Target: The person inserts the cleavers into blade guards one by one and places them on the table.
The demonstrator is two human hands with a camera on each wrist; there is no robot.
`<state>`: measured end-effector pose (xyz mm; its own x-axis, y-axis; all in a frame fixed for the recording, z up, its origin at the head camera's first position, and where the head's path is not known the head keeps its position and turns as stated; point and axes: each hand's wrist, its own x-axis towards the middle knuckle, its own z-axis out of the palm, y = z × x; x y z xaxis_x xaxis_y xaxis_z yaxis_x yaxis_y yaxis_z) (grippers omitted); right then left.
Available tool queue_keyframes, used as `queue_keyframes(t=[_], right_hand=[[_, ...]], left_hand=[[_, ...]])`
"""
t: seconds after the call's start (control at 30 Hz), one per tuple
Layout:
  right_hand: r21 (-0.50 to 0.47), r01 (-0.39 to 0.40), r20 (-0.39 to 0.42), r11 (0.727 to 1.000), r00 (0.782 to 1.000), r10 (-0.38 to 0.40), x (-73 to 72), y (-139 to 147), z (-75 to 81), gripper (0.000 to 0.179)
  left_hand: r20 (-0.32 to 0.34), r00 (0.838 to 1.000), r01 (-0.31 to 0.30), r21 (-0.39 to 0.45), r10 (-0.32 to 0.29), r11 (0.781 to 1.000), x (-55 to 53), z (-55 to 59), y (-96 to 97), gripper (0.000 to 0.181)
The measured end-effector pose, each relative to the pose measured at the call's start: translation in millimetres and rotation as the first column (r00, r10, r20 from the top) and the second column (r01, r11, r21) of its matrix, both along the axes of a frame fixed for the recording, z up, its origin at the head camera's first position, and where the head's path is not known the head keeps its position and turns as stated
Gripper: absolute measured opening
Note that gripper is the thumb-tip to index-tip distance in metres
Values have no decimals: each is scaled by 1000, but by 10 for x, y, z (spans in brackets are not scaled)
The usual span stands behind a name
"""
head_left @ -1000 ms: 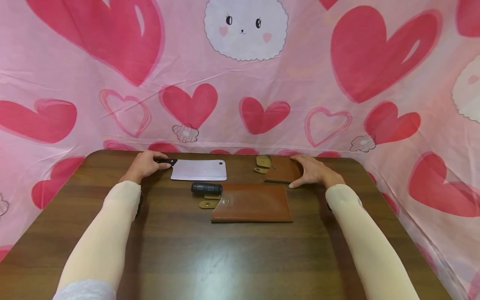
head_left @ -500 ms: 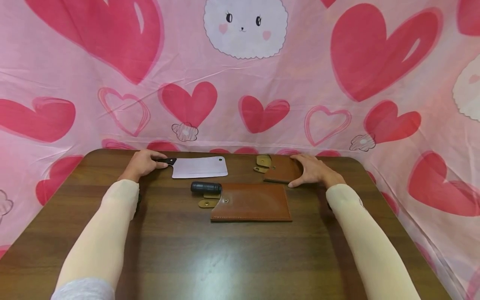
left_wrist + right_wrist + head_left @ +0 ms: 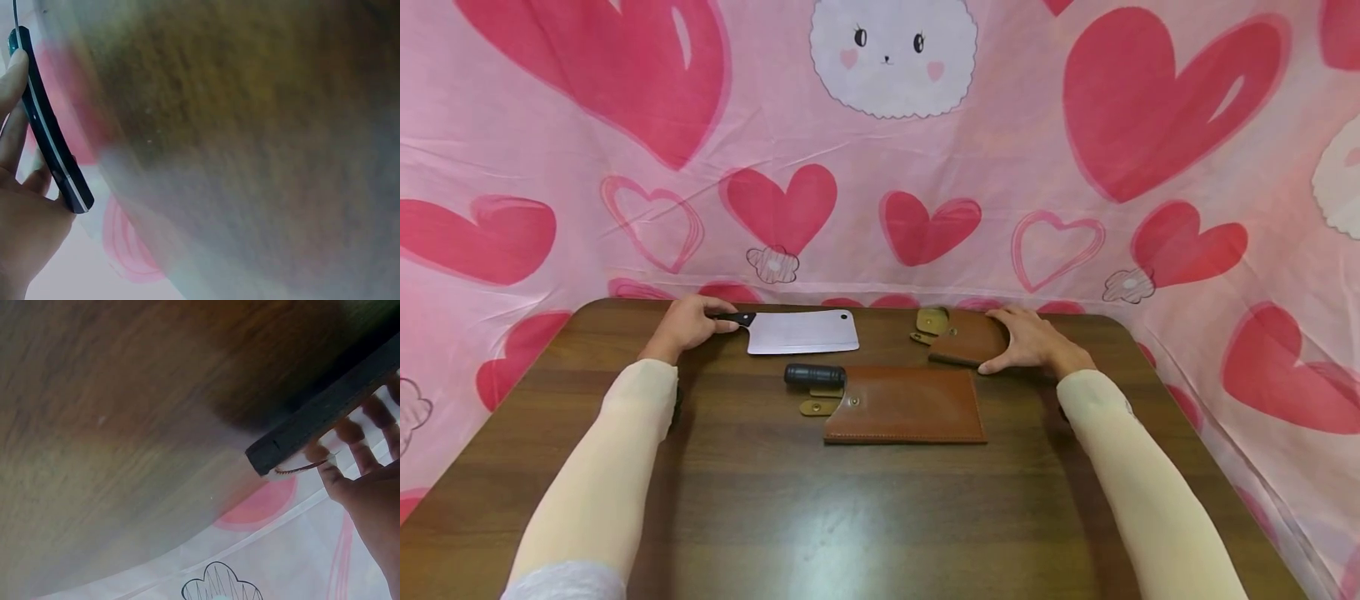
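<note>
In the head view, a cleaver point(image 3: 805, 331) with a pale blade is at the far left of the table, blade pointing right. My left hand point(image 3: 687, 325) pinches its black handle point(image 3: 47, 128) between thumb and fingers. At the far right, my right hand point(image 3: 1026, 342) grips the right end of a small brown leather sheath point(image 3: 970, 336), thumb on the near edge and fingers on the far edge. The dark edge of this sheath shows in the right wrist view above my curled fingers point(image 3: 351, 430). Its strap tabs point left.
Between the hands and nearer to me lies a larger brown leather sheath point(image 3: 917, 404). A black ribbed handle point(image 3: 814, 375) sticks out of its left end beside tan snap straps point(image 3: 818, 407). Behind the wooden table point(image 3: 865, 517) hangs a pink heart-print cloth point(image 3: 850, 150).
The cleaver has shifted slightly away from me and to the right, with my left hand on its handle. The small sheath's left end has turned or risen a little. The larger sheath stays put.
</note>
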<state>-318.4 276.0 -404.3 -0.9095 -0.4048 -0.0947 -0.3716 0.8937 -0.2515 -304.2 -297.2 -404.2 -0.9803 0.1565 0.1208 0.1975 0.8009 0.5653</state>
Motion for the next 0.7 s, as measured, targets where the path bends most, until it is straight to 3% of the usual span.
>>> queue_keyframes(t=[0.7], right_hand=[[6,-74,-138,997,988,74,52,-126,64,119]], left_hand=[[-79,996,50,65,-45,997,20,117,170,24]])
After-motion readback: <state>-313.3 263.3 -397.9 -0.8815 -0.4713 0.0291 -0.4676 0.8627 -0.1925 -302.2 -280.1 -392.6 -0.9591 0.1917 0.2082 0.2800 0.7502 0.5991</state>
